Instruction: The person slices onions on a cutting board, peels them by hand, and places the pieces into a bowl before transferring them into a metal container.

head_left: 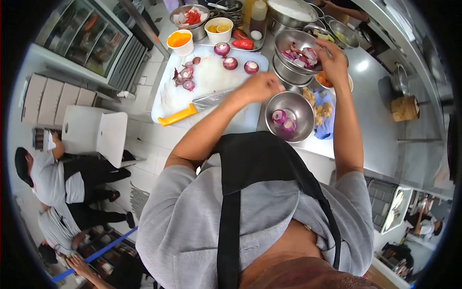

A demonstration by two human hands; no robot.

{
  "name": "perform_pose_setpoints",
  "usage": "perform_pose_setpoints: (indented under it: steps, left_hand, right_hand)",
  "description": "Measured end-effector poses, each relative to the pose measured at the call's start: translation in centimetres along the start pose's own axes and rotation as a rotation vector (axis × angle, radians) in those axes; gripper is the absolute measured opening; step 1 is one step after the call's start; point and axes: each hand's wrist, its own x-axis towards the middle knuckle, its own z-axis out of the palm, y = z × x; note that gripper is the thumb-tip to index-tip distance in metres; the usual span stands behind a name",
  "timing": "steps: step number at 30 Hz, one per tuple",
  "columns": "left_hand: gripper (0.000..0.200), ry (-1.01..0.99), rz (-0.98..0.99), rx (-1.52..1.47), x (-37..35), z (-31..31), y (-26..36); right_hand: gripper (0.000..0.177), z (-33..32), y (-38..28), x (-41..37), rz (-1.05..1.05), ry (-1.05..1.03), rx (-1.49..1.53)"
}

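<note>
With twelve o'clock straight ahead of the person in the black apron (255, 164), I see the left hand (262, 87) near twelve, above the right edge of the white cutting board (207, 103). Its fingers are curled in, nearly closed, and pointing toward three o'clock; they are a little blurred, so I cannot tell if something small is between them. The left arm goes up from the body with bent elbow, the forearm passing over the board, close to the knife (179, 115) with yellow handle, which lies there ungripped. The right hand (332, 58) is at one o'clock, its arm almost straight. Its fingers are half open and bent down at the rim of the upper steel bowl (285, 60), beside the purple onion pieces (303, 57) inside; whether they pinch one, I cannot tell. Just before the left hand, toward the body, the lower steel bowl (299, 130) has two peeled onions (288, 125), with ginger (323, 111) at its three o'clock side. On the board, three red onions (230, 63) sit toward eleven, and peelings (185, 77) toward ten. No label or writing can be read on the bowls or the knife.
</note>
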Motion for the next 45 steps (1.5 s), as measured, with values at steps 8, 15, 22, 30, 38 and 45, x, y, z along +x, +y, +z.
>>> perform_pose_setpoints:
  steps: [8,15,22,30,38,45]
  left_hand:
    - [0.056,0.227,-0.320,0.334,2.7,-2.0,-4.9]
    - [0.035,0.404,-0.265,0.269,3.2,0.4,-7.0]
    - [0.057,0.519,-0.074,-0.193,3.3,-5.3,-5.3]
    - [0.056,0.619,0.480,-0.067,7.2,-6.1,4.6]
    - [0.052,0.384,0.491,-0.302,8.4,-5.3,5.2]
    - [0.048,0.289,0.378,-0.417,8.6,-5.1,5.8]
  right_hand:
    - [0.019,1.0,-5.9,-0.8,-0.145,-0.072,0.179]
    - [0.020,3.7,-9.6,-0.7,-0.095,-0.285,0.238]
    - [0.027,3.0,-10.0,1.1,0.206,-0.338,0.257]
    - [0.039,2.0,-7.5,3.2,0.449,-0.351,0.741]
    - [0.041,-0.7,-5.1,2.0,0.340,-0.339,0.934]
    - [0.040,-0.7,-3.8,2.1,0.338,-0.326,1.014]
